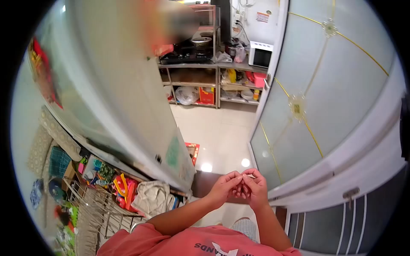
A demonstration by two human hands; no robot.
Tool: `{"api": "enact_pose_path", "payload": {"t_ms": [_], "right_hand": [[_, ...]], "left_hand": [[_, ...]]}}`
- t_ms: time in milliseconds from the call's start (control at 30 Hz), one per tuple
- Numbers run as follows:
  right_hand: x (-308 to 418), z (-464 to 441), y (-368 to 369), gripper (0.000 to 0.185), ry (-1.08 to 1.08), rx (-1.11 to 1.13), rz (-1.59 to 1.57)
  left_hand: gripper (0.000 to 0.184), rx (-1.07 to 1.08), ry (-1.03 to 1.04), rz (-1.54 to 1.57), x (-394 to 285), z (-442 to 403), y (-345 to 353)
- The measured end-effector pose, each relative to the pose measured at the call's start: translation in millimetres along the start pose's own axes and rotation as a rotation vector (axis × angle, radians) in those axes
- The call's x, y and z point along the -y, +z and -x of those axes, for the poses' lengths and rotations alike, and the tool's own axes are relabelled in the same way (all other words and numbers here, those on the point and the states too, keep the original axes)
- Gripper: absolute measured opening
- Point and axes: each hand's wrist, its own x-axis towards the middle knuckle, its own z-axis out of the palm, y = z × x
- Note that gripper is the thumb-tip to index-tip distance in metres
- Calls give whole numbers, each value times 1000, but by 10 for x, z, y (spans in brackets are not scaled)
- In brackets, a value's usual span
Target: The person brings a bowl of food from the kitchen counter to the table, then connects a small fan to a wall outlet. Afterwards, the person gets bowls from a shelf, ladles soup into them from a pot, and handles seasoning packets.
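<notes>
My left hand (224, 187) and my right hand (255, 188) meet in front of my body, low in the head view. Both have their fingers curled, with thumbs and fingertips pressed together and touching the other hand. Whatever may be between the fingertips is hidden or too small to make out. Beneath the hands lies a dark floor strip (205, 184) at the doorway. The frosted glass door (294, 102) with gold lines stands to the right of my hands.
A pale door or cabinet side (124, 85) rises at left. Below it, a metal rack (104, 209) holds a beige cloth bag (151, 197) and colourful items. Beyond the doorway are steel shelves (192, 66), a pot (200, 41) and a white microwave (260, 54). A blurred orange shape hangs at top.
</notes>
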Motion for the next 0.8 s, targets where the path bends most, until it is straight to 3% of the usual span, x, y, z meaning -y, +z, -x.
{"api": "enact_pose_path", "payload": {"t_ms": [300, 500, 667, 800], "right_hand": [[301, -3305, -498, 10, 184, 252, -1], [375, -5190, 63, 11, 323, 475, -9], [-91, -6569, 605, 9, 367, 597, 91], [-526, -7697, 1440, 10, 405, 778, 180]], "left_hand": [[20, -307, 151, 75, -918, -2618, -980], [22, -498, 311, 100, -2062, -3539, -1741], [23, -577, 480, 156, -2553, -4159, -2887], [21, -716, 615, 210, -3122, -4384, -3801]]}}
